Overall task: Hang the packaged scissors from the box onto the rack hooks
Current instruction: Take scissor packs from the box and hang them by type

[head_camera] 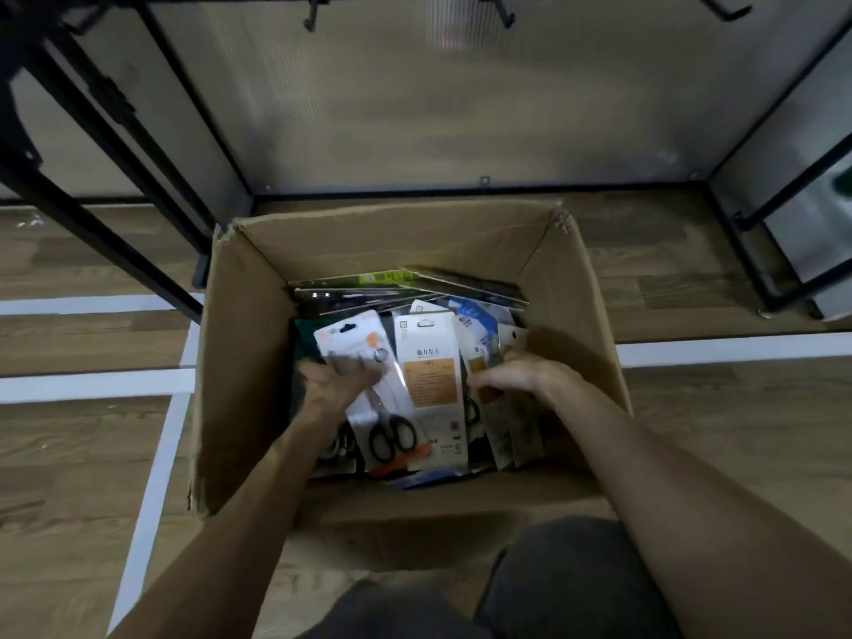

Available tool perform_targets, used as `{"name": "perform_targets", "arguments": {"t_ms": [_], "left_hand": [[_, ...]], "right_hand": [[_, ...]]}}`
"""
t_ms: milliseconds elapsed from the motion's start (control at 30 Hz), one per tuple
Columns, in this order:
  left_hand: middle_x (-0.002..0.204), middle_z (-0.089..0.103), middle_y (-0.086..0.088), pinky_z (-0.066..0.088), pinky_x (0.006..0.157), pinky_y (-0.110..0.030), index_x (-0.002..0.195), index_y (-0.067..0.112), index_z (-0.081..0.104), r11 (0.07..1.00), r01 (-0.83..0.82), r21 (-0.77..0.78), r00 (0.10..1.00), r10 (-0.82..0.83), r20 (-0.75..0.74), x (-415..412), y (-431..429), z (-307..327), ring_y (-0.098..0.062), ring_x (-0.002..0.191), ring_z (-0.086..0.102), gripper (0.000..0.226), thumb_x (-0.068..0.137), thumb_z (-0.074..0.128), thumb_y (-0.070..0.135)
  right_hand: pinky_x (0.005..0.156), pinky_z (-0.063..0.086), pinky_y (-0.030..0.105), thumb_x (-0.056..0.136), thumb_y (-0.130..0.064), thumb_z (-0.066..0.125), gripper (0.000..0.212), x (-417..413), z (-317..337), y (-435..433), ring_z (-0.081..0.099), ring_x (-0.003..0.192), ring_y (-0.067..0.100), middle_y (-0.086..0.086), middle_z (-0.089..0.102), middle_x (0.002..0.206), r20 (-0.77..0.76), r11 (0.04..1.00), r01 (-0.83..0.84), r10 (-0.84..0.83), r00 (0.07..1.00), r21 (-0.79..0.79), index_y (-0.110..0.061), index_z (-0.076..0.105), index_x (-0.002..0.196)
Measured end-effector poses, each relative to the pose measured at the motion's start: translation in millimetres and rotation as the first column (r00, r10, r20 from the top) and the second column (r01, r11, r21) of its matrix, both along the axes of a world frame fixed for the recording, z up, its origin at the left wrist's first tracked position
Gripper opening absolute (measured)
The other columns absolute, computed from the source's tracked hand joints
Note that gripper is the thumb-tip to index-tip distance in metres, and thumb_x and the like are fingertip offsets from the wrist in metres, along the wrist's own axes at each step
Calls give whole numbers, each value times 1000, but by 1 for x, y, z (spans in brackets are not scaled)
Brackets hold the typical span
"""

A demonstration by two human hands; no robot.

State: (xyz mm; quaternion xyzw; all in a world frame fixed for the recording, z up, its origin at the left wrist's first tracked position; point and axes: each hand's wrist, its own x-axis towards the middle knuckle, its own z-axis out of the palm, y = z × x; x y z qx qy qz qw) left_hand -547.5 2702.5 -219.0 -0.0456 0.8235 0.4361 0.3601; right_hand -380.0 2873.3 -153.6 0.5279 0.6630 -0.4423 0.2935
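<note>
Knees (567, 574) in dark cloth are seen at the bottom edge, just behind the box (249, 362), which is stood on the floor (83, 445) against the foot of the rack (461, 192) — a placing judged to keep the reach from box to hooks (311, 18) short. Only a few hooks are caught at the very top of the view, well above the box, and nothing is hung on those that show. Inside the box the packs are stood on edge and leaned against one another, hang-holes at their far ends, so that each can be drawn out singly. One white pack (387, 422), with black-handled scissors behind its clear front, is tilted out of the row and gripped by the left hand (332, 385): the fingers are curled across its upper half from the left side, and the handles are left free below. The right hand (516, 373) is laid on the packs at the right of the row, its fingers stretched leftwards towards an orange-and-white pack (431, 375) and its thumb raised beside a card behind — whether a pack is pinched there or the row is merely held back cannot be told. The step in hand is judged to be the picking-out; every pack of scissors in view is in the box, none yet on the rack
</note>
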Motion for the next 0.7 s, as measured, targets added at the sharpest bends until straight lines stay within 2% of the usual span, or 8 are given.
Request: {"name": "perform_targets", "arguments": {"t_ms": [67, 100, 200, 267, 367, 467, 567, 700], "left_hand": [[129, 57, -5, 59, 90, -43, 127, 22, 42, 991, 121, 50, 993, -120, -12, 7, 6, -4, -22, 112, 60, 100, 50, 99, 50], [132, 54, -5, 60, 89, -47, 129, 31, 42, 984, 173, 53, 985, -172, -18, 7, 7, -12, -24, 114, 61, 104, 45, 98, 56], [134, 41, -7, 64, 65, -41, 129, 40, 39, 965, 241, 107, 968, -247, 46, 19, 14, 3, -29, 115, 59, 82, 69, 93, 31], [138, 34, -11, 64, 67, -45, 137, 30, 31, 961, 267, 71, 963, -268, 9, 23, 17, 2, -30, 121, 52, 87, 74, 91, 23], [143, 26, -18, 58, 92, -49, 140, 11, 21, 984, 169, -63, 983, -173, -59, 16, 17, -3, -30, 125, 45, 98, 72, 92, 19], [149, 19, -20, 55, 92, -46, 143, 9, 19, 982, 111, -151, 990, -123, -72, 7, 15, -1, -39, 139, 34, 100, 73, 91, 15], [151, 19, -22, 42, 111, -54, 147, 6, 18, 962, 118, -244, 987, -141, -76, 1, 13, -4, -43, 140, 33, 114, 65, 96, 23], [148, 21, -23, 36, 115, -51, 146, 6, 27, 903, 255, -346, 952, -296, -72, 3, 10, -6, -45, 139, 31, 103, 71, 91, 38]], "right_hand": [[108, 39, 42, 89, -48, 67, 71, -3, 0, 2, 48, 129, 29, 11, 48, 143, -9, 1000, 28, -28, 1000, -4, -16, 40, 146], [106, 39, 41, 91, -48, 65, 68, -3, -1, 4, 49, 127, 29, 11, 49, 140, -18, 999, 48, -48, 999, -13, -15, 41, 145], [106, 39, 38, 102, -37, 54, 51, 3, -4, 7, 49, 129, 32, 16, 55, 135, -140, 980, 198, -196, 971, 1, -8, 44, 142], [109, 40, 41, 105, -25, 49, 44, 4, -15, 10, 48, 131, 35, 24, 52, 137, -232, 941, 329, -303, 924, 83, -2, 43, 142], [115, 35, 45, 103, -39, 50, 68, 0, -30, 8, 39, 139, 36, 21, 34, 154, -140, 951, 299, -286, 948, 81, -1, 23, 153], [119, 27, 44, 95, -46, 62, 100, -6, -41, 2, 25, 147, 36, 22, 14, 161, -74, 962, 273, -270, 960, 29, -2, -4, 156], [119, 26, 46, 84, -48, 75, 116, -11, -49, 2, 19, 148, 38, 20, 9, 161, -44, 949, 306, -304, 952, 69, -4, -5, 156], [120, 21, 48, 75, -52, 81, 123, -12, -51, 9, 10, 150, 40, 19, 1, 163, -42, 962, 264, -261, 964, 77, -12, 0, 158]]}}
